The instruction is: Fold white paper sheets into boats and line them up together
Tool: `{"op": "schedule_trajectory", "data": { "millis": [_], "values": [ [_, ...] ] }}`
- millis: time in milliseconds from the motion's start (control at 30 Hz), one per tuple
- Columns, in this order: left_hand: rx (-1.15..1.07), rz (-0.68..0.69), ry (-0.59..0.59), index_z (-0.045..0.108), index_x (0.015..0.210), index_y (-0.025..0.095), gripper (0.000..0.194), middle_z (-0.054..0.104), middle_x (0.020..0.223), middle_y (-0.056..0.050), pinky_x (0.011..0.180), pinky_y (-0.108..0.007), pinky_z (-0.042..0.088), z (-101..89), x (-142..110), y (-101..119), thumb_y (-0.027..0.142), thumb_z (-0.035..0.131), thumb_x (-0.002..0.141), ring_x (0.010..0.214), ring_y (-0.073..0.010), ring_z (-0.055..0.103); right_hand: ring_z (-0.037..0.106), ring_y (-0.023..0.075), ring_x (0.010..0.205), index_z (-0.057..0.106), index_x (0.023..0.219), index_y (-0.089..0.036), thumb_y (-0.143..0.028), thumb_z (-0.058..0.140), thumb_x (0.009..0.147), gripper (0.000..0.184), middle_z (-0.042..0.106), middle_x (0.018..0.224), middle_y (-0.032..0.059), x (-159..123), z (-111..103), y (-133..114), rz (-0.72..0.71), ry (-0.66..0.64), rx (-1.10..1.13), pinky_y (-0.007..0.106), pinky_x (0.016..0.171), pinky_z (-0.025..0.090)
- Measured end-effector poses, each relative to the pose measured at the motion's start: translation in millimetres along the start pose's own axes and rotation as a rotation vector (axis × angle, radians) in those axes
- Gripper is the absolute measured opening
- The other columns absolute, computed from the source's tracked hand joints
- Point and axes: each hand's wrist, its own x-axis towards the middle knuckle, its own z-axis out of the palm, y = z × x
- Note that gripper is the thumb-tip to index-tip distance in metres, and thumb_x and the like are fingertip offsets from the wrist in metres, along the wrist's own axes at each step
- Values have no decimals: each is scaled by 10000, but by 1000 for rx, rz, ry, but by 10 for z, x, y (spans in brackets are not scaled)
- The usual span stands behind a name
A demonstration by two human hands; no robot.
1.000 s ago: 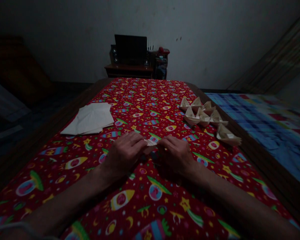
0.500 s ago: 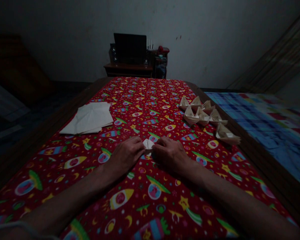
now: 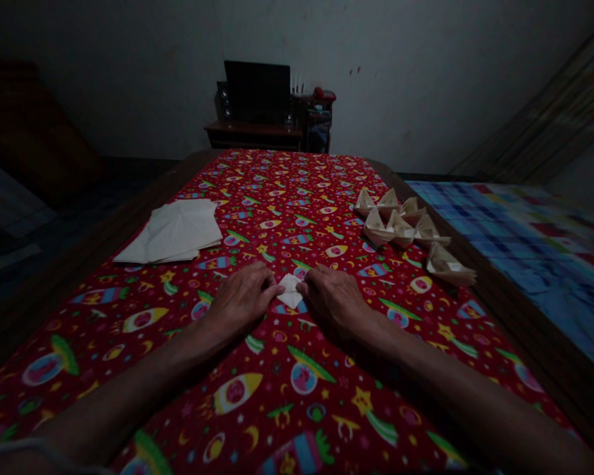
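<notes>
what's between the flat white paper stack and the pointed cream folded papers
Only bare red rocket-print cloth lies between the white paper stack and the folded papers, as the head view shows.

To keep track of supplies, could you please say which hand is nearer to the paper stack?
Left: the left hand is to the right of the paper stack and nearer the camera; the right hand is farther right, past the folded paper.

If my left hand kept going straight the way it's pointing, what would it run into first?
Your left hand would likely meet the small folded paper at its thumb tip first, then your right hand just beyond; exact depth is hard to judge.
</notes>
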Motion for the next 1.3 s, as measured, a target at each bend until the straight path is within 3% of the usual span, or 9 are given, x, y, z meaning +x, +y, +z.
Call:
{"op": "schedule_trajectory", "data": {
  "millis": [267, 467, 633, 800, 967, 1067, 1200, 1300],
  "values": [
    [-3, -37, -34, 534, 723, 196, 270, 577, 742, 1, 573, -248, 340, -52, 45, 86, 428, 495, 856, 679, -150, 541, 501, 133, 649, 598, 858, -175, -475, 421, 910, 352, 615, 769, 40, 55, -14, -10, 56, -66, 45, 252, 556, 230],
    [18, -52, -52, 542, 762, 204, 242, 593, 785, -2, 586, -255, 336, -64, 33, -12, 439, 549, 820, 723, -165, 551, 481, 121, 612, 596, 819, -185, -440, 472, 892, 293, 611, 729, 21, 52, -75, 42, 103, -89, 124, 236, 538, 245],
    [-58, -45, -75, 570, 824, 201, 201, 597, 846, -14, 641, -265, 381, -76, 43, -112, 402, 558, 814, 788, -180, 558, 510, 127, 655, 591, 865, -188, -372, 509, 881, 202, 620, 776, 25, 9, -51, 63, 88, -48, 192, 225, 558, 287],
    [-205, 1, -67, 622, 855, 182, 293, 614, 882, -47, 744, -290, 421, -70, 86, -89, 347, 386, 909, 843, -184, 570, 511, 120, 662, 581, 866, -180, -266, 497, 882, 121, 605, 812, 31, -73, 10, 39, -5, 47, 300, 221, 584, 328],
    [-275, -30, -16, 650, 810, 168, 189, 648, 830, -38, 701, -268, 432, -39, 116, 28, 292, 511, 842, 789, -174, 596, 499, 123, 638, 597, 833, -169, -238, 509, 871, 119, 589, 802, 42, -109, -13, 7, -77, 66, 302, 228, 561, 329],
    [-326, -51, 22, 650, 743, 164, 148, 655, 761, -21, 664, -250, 433, -30, 127, 63, 242, 543, 809, 722, -156, 601, 529, 127, 681, 619, 867, -175, -273, 533, 869, 130, 591, 828, 46, -89, -62, -5, -67, 84, 418, 229, 600, 378],
    [-394, 6, 58, 650, 722, 158, 144, 649, 730, -12, 644, -226, 433, -45, 102, 104, 226, 557, 808, 688, -135, 595, 560, 138, 751, 591, 998, -190, -319, 568, 855, 194, 602, 869, 41, -34, -54, 8, 14, 202, 575, 240, 661, 424],
    [-416, 66, 76, 664, 758, 158, 141, 647, 748, -17, 648, -222, 434, -53, 72, 158, 230, 560, 823, 695, -129, 589, 542, 125, 664, 602, 885, -180, -298, 551, 862, 131, 600, 763, 22, -11, -13, 6, -7, 174, 600, 228, 598, 411]
  ]
}}
